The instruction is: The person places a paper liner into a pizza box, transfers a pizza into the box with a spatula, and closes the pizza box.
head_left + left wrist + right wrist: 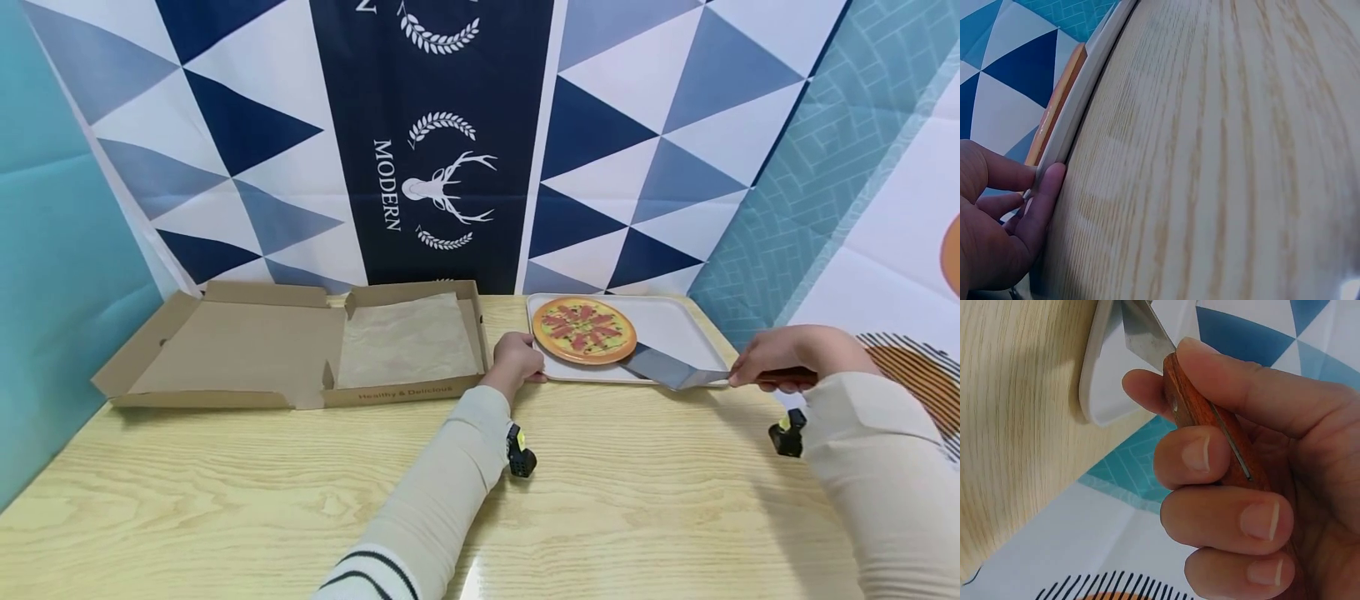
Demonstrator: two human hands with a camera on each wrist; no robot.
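On a white tray [678,321] lies a round pizza [583,331] toward its left end. The right hand [795,358] grips the wooden handle [1194,403] of a metal spatula [663,367]; the blade's front edge meets the pizza's lower right rim, and whether it is under it cannot be told. In the right wrist view the fingers [1225,519] curl round the handle. The left hand [517,360] holds the tray's near left corner, and in the left wrist view its thumb and fingers [1041,194] pinch the tray's edge [1072,119].
An opened cardboard box [408,396] stands left of the tray, its lid [232,346] folded out to the left. A sheet of brown paper [405,340] lines it. Patterned cloth [450,83] hangs behind the wooden table [225,500].
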